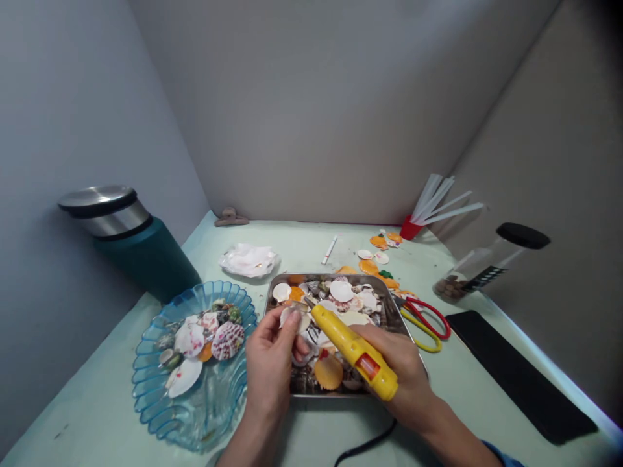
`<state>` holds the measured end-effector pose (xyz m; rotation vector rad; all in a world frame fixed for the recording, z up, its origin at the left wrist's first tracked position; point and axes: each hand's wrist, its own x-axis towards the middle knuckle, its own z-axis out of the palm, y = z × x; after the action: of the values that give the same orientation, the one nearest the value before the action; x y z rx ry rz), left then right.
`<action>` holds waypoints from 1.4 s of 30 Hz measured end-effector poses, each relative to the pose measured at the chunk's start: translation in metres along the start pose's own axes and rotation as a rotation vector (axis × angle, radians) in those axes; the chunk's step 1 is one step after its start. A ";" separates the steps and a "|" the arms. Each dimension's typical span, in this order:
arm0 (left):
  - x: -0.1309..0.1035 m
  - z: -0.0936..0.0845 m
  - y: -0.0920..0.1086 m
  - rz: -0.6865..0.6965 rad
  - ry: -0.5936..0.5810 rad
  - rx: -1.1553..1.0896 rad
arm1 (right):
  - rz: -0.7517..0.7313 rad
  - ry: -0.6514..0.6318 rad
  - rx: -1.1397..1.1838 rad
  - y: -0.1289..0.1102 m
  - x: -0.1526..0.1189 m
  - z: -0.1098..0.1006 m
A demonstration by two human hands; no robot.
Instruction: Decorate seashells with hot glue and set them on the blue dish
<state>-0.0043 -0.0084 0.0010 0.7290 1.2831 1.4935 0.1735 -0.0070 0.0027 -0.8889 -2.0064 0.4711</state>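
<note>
Yellow and plastic, a glue gun (pixel 343 338) is grasped by the right hand (pixel 402 370), nozzle (pixel 310 301) near a pale shell (pixel 304 322) the left hand (pixel 271 357) pinches over a silver metal tray (pixel 393 318); across from me, a clear cylindrical jar's (pixel 479 259) lettering is unreadable.

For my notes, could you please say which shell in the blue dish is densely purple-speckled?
The large rightmost shell; the big white shell beside it has only scattered pink spots.
</note>
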 end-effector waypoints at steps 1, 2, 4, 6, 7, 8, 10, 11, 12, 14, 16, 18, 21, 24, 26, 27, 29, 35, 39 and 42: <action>0.000 0.000 0.000 -0.001 0.000 0.001 | 0.003 -0.006 0.002 0.000 0.000 0.000; 0.000 0.000 0.000 -0.002 -0.003 0.001 | 0.005 -0.018 0.003 0.000 0.000 0.000; 0.000 0.000 0.000 -0.005 -0.007 -0.002 | 0.012 -0.036 -0.001 0.001 0.000 0.001; 0.000 0.000 0.000 -0.007 -0.019 -0.002 | 0.018 -0.046 -0.002 0.001 0.000 0.002; 0.000 0.000 0.000 -0.009 -0.026 0.000 | 0.018 -0.047 -0.002 0.001 0.000 0.002; 0.000 0.000 0.000 -0.011 -0.031 0.002 | 0.016 -0.047 -0.001 0.001 0.000 0.002; 0.000 0.000 -0.001 -0.014 -0.036 -0.001 | 0.006 -0.046 0.001 0.001 0.000 0.002; 0.000 0.001 -0.001 -0.015 -0.037 -0.004 | 0.004 -0.047 0.002 0.001 0.000 0.002; 0.000 0.001 0.000 -0.016 -0.036 -0.007 | 0.007 -0.049 0.001 0.000 0.000 0.002; 0.001 0.001 0.000 -0.012 -0.033 -0.006 | 0.017 -0.056 -0.001 0.000 0.001 0.002; 0.001 0.001 -0.001 -0.008 -0.033 0.000 | 0.027 -0.062 -0.005 0.000 0.001 0.002; 0.001 0.000 -0.002 -0.006 -0.036 0.003 | 0.034 -0.065 -0.008 0.000 0.002 0.002; 0.001 -0.001 -0.003 -0.002 -0.043 0.008 | 0.038 -0.066 0.001 0.000 0.001 0.002; 0.002 -0.001 -0.004 0.004 -0.042 0.020 | 0.032 -0.061 0.002 0.001 0.000 0.002; 0.002 -0.001 -0.003 0.004 -0.036 0.027 | 0.019 -0.052 -0.001 0.001 0.000 0.002; 0.001 -0.001 -0.003 0.002 -0.033 0.030 | 0.008 -0.046 -0.001 0.001 0.000 0.001; 0.001 -0.001 -0.003 0.001 -0.026 0.033 | -0.012 -0.036 0.000 0.001 0.000 0.001; 0.000 -0.001 -0.003 0.019 -0.043 0.043 | -0.048 -0.069 -0.040 0.000 0.002 0.001; 0.000 -0.002 -0.004 0.025 -0.049 0.024 | -0.050 -0.064 -0.045 -0.001 0.001 0.001; 0.000 -0.001 -0.004 0.029 -0.047 0.023 | -0.057 -0.063 -0.046 -0.001 0.001 0.001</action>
<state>-0.0044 -0.0085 -0.0027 0.7960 1.2612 1.4781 0.1716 -0.0071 0.0035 -0.8523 -2.1020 0.4274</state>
